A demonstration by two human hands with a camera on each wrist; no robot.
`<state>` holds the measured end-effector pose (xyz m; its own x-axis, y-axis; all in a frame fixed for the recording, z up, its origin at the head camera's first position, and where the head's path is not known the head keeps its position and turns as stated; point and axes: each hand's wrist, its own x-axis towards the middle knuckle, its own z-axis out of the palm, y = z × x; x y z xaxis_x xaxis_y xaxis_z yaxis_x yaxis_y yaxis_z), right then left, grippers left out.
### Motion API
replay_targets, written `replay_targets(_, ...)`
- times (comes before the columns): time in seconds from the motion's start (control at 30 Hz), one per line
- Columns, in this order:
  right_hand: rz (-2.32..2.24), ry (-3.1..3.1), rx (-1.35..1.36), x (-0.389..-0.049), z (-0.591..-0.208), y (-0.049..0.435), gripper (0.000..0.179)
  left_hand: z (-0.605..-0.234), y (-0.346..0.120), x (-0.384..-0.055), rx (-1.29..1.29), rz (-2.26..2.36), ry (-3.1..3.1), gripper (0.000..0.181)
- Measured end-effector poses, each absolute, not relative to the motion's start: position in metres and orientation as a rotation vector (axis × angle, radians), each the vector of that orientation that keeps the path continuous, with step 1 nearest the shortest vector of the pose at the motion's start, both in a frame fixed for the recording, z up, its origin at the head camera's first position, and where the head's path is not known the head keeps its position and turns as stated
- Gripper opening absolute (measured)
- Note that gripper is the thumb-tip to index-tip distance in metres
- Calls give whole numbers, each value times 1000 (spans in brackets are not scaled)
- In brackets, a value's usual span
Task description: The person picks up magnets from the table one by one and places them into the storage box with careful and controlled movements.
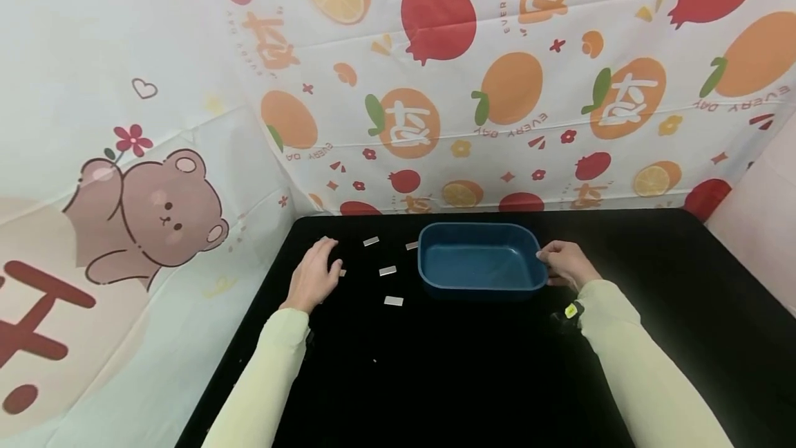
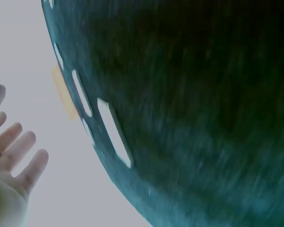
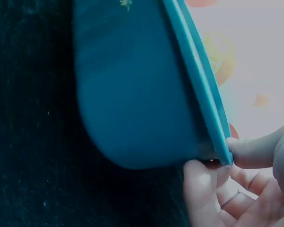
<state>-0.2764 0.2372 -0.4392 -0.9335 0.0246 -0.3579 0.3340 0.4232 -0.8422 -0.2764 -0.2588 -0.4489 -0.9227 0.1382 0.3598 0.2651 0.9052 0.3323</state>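
Note:
A blue rectangular plastic basin (image 1: 481, 265) stands on the black table. My right hand (image 1: 567, 263) pinches its right end; in the right wrist view the thumb lies over the rim and other fingers are below it. My left hand (image 1: 313, 275) hovers at the table's left side with fingers spread and nothing in them. A small pale strip (image 1: 343, 272) shows right beside its thumb. Several similar flat strips lie between that hand and the basin, among them a near one (image 1: 394, 301), a middle one (image 1: 387, 271) and a far one (image 1: 371, 241).
Another strip (image 1: 412, 245) lies close against the basin's left side. Behind the table (image 1: 472, 372) hangs a white cloth (image 1: 560, 40) printed with fruit. A sheet with a bear print (image 1: 168, 206) covers the left side. A tiny light speck (image 1: 374, 361) shows on the table's near part.

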Motion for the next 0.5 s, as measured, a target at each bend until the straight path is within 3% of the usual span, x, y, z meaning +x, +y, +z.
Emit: replay_targets(0.5, -1586, 2281, 368, -276, -438, 238, 40, -454, -294, -294, -156, -437, -2712, 38)
